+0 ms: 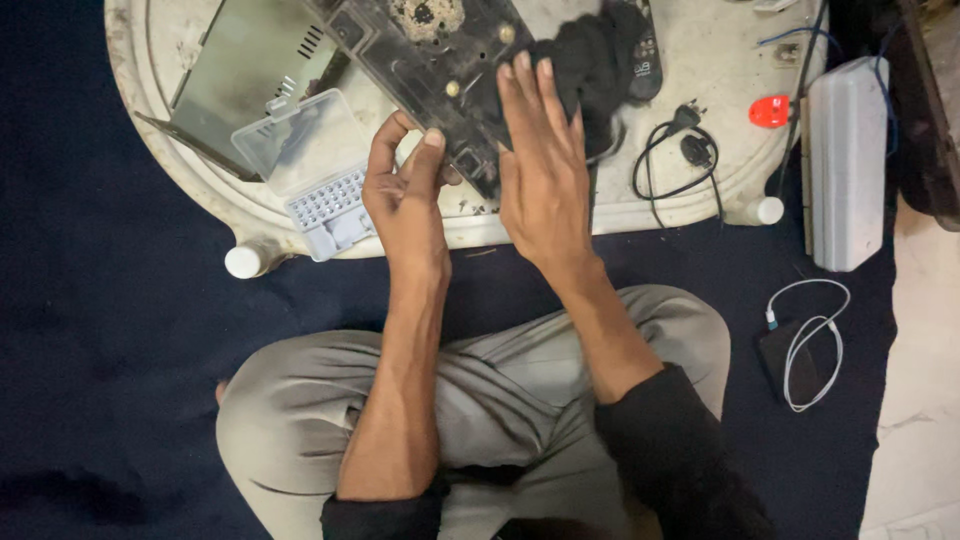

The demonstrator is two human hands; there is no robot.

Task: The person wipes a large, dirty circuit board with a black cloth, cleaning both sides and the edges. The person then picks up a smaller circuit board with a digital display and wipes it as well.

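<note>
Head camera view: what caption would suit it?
Left hand and right hand hold a dusty black panel.

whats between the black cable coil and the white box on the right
A small red object lies on the tray between the black cable and white box, head view.

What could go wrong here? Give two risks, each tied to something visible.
The dark panel juts over the tray rim, steadied only by the left hand and right hand; it might tip. The open bit case sits at the same edge beside the left hand and could get knocked off.
</note>
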